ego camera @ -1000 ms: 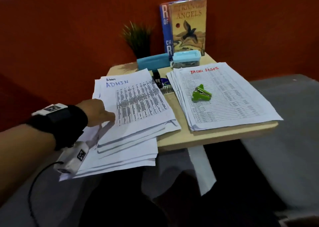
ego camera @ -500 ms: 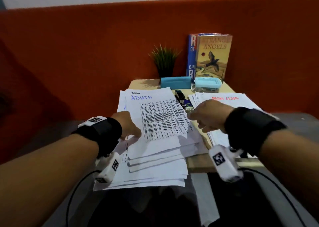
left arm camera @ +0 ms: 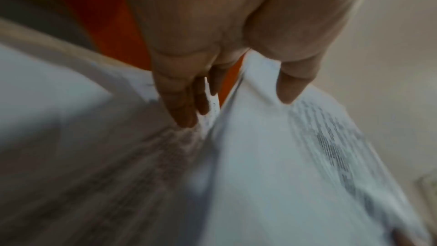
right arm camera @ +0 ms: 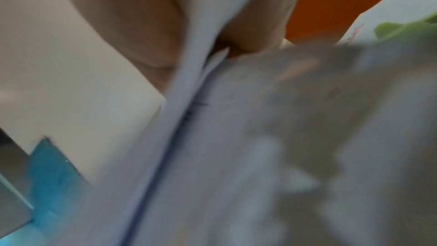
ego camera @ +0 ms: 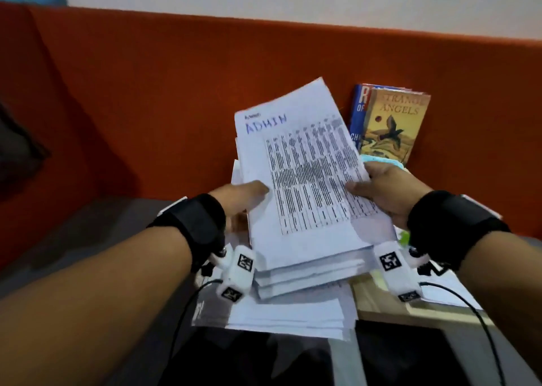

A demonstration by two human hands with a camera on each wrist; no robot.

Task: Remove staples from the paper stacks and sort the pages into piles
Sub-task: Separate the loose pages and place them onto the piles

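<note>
The ADMIN stack, white printed sheets headed in blue ink, is tilted up above loose pages; left hand and right hand pinch its edges; wooden table, orange backrest behind.

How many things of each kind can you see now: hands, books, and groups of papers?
Hands: 2, left hand and right hand
Books: 2, Strange Angels book and blue book
Paper groups: 2, lifted ADMIN stack and loose pages beneath
Total: 6
</note>
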